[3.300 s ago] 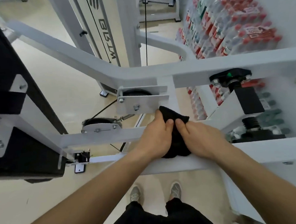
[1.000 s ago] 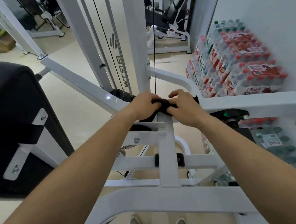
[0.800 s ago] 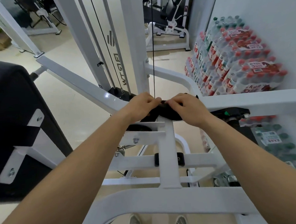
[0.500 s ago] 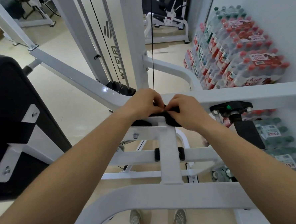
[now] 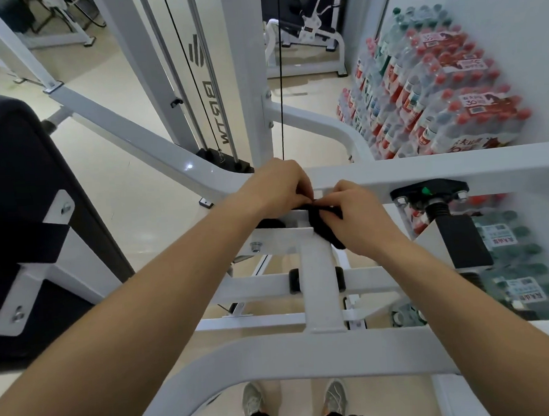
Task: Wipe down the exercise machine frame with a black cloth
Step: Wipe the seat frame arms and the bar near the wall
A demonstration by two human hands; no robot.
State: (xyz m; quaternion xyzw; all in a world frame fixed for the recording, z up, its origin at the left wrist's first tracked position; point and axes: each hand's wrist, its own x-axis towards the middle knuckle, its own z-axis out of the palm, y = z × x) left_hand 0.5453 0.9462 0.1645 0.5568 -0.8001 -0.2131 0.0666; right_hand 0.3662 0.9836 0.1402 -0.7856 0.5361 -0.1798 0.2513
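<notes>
1. The black cloth is pressed against the white exercise machine frame, at the spot where the upright centre bar meets an upper cross plate.
2. The right grip, a bare hand, is curled over the cloth and grasps it; a fold of the cloth hangs out below the fingers, against the right edge of the bar.
3. The left grip, also a bare hand, is bent downward, and the top edge of the cloth is pinched by its fingertips, just beside the right fingers.
4. A thin black cable runs straight up from behind the left grip.
5. A black padded seat is seen to the left, and a black knob with a green mark is set on the frame to the right.
6. Stacked packs of bottled water are piled against the wall on the right.
7. Two grey shoes are seen on the floor beneath the nearest crossbar.
</notes>
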